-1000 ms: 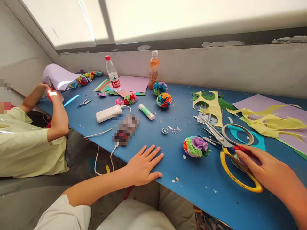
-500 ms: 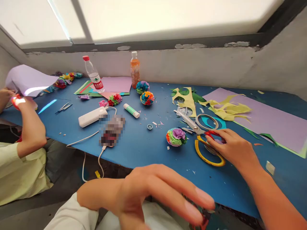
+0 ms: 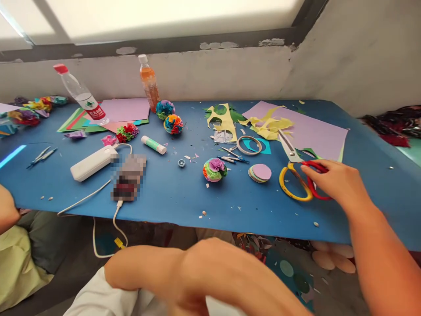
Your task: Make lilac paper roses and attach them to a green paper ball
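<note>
My right hand point(image 3: 338, 180) is closed on the red handle loop of the scissors point(image 3: 292, 162). Their other loop is yellow, and the slightly parted blades point away over the table toward the yellow paper scraps point(image 3: 268, 127). Left of the scissors lies a stack of round paper pieces point(image 3: 259, 173), a lilac one on top. My left hand point(image 3: 226, 276) is low in front, off the table, blurred, fingers stretched out and partly cut off by the frame; nothing shows in it. A multicoloured paper flower ball point(image 3: 215, 170) sits left of the stack.
On the blue table point(image 3: 184, 202) are a tape roll point(image 3: 249, 145), pens point(image 3: 233, 158), a glue stick point(image 3: 153, 145), a power bank point(image 3: 94, 163) cabled to a phone point(image 3: 129, 175), two bottles, more paper balls and lilac sheets point(image 3: 315, 136). A co-worker's arm point(image 3: 6, 210) shows at left.
My view has swung right. The scissors have shifted right in my right hand, leaving the round paper stack uncovered. My left hand has turned, its fingers now running out of the frame.
</note>
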A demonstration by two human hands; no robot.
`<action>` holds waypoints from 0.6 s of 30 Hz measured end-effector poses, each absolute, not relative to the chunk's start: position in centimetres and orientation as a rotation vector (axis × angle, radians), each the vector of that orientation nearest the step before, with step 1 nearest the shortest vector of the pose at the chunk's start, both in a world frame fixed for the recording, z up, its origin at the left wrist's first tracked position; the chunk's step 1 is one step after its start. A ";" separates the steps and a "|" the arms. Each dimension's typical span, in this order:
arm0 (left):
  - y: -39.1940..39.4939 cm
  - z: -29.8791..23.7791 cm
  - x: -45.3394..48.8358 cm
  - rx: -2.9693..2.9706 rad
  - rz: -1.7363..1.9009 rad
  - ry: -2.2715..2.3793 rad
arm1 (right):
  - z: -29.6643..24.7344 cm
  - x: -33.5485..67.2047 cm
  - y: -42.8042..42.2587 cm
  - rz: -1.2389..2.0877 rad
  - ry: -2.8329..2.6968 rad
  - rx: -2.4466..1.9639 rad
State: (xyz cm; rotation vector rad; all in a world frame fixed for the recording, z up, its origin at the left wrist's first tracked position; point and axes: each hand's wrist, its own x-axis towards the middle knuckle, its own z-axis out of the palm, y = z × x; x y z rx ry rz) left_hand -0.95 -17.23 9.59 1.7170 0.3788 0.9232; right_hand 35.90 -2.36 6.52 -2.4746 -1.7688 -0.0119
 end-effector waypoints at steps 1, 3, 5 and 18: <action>-16.4 9.5 -0.2 1.711 0.953 0.344 | 6.5 35.8 -1.8 0.005 -1.806 -2.475; -15.2 8.7 0.7 1.671 1.031 0.385 | 6.8 34.8 -0.8 -0.014 -1.899 -2.421; -14.6 7.6 1.1 1.597 1.066 0.487 | 6.9 32.8 0.3 -0.101 -1.983 -2.320; -13.9 4.6 -0.5 1.661 1.221 0.851 | 6.1 25.9 3.7 -0.052 -2.297 -1.956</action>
